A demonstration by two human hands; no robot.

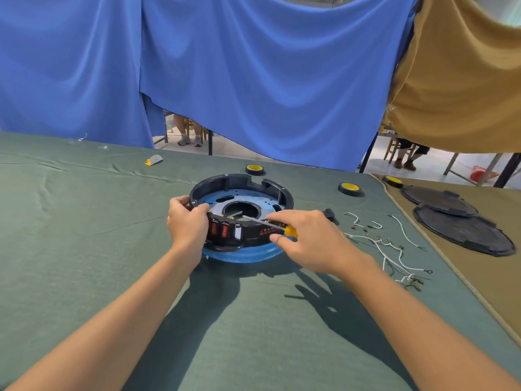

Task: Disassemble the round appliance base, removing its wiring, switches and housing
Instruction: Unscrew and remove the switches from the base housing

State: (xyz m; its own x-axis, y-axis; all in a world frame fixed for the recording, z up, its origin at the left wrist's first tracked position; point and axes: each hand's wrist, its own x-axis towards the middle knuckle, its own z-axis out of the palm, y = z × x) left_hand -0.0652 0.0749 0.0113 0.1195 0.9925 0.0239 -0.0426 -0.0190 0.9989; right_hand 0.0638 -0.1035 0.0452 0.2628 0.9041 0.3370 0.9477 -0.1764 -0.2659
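Gripping the round base [239, 182] near the far tabletop [84, 249] edge, the left hand [187, 221] steadies it for the screwdriver [270, 222] the right hand [310, 241] holds.

Bright, hard light from above and ahead: shadows of both arms and the round base [239, 179] fall on the green cloth [84, 249] below the fingers, toward the wearer. Sharp around the fingers of left hand [187, 221] and right hand [304, 238], small glint on the screwdriver [269, 222] shaft between them. Wide-angle bowing far above the fingers in the blue curtain [253, 80]; forearms stretch at bottom corners.
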